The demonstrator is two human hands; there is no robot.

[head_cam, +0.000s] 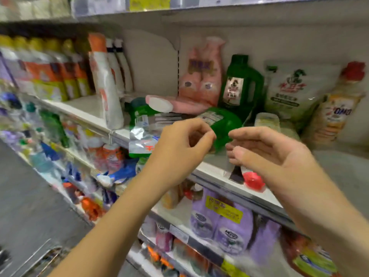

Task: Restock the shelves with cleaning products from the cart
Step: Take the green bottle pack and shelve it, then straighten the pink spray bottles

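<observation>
Since the green bottle lies on its side on the shelf, just beyond both hands with its long axis running left to right, either could take it. The left hand, loosely curled and empty, is nearer its middle. The right hand, relaxed and empty, is nearer its base.

Green bottle, pink pouch
</observation>
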